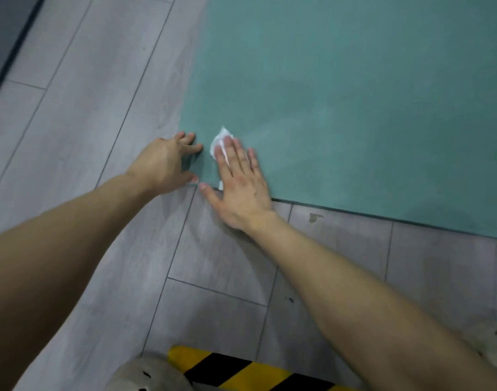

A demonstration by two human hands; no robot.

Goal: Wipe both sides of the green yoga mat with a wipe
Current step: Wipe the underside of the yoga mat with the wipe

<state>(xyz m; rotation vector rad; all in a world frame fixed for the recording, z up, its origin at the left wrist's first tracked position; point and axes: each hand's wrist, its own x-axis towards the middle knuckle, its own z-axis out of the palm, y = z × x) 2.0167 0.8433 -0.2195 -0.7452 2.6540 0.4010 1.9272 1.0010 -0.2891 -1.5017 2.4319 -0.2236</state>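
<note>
Head view: green yoga mat [354,94] flat on grey floor [72,108]. Right hand [239,187], fingers straight, presses white wipe [220,138] onto near corner. Left hand [165,165], fingers spread, pins mat edge, likely against sliding.

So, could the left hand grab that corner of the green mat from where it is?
Probably yes. The left hand rests right at the near corner of the green mat, with nothing between them; the right hand, pressing the wipe, lies just beside it.
</note>
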